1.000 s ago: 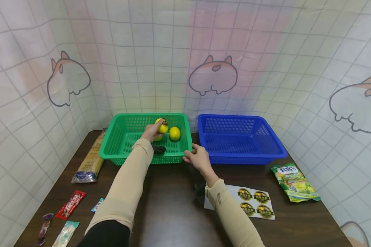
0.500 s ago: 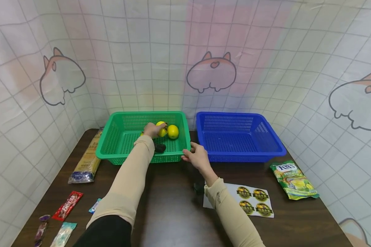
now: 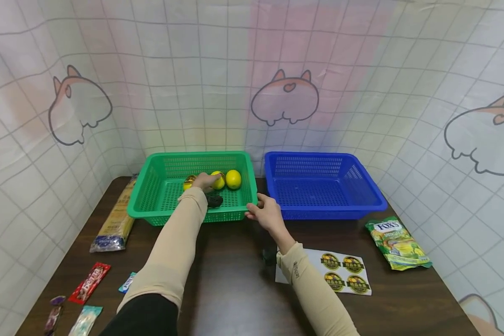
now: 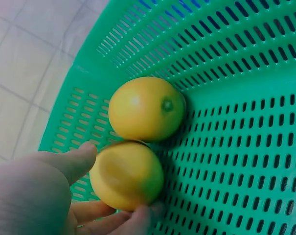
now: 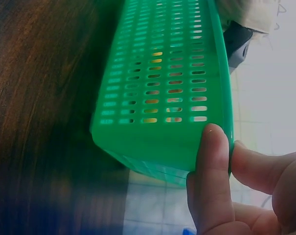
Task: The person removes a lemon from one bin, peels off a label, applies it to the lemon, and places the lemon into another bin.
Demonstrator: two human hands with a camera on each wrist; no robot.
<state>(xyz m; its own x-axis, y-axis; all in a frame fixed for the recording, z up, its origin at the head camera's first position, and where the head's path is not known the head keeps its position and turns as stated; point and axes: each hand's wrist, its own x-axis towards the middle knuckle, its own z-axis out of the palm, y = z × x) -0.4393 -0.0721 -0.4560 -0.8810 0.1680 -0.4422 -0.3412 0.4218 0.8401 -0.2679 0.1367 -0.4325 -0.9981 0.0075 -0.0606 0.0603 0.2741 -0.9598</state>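
In the head view my left hand [image 3: 205,181] reaches into the green basket [image 3: 151,215]. Its thumb and fingers curl round a lemon [image 4: 125,176] low in the basket, with a dark mark along that lemon's upper edge. A second lemon [image 4: 147,108] lies right against it, near the basket's end wall. Partly behind the hand, a third lemon [image 3: 188,182] bears a dark and gold round sticker. My right hand [image 5: 236,181] pinches the basket's near right corner, thumb on one side of the rim and fingers on the other.
A blue basket [image 3: 327,215] stands right of the green one. A sticker sheet [image 3: 345,270] lies under the right forearm, with a green FOX'S candy bag [image 3: 398,245] farther right. At left are a long yellowish packet [image 3: 116,219], a red wrapped bar [image 3: 89,282] and several small wrapped sweets.
My left hand has lowered the lemon from above the basket floor to beside the other lemon. The stickered lemon now shows left of the hand. The right hand keeps its hold on the corner.
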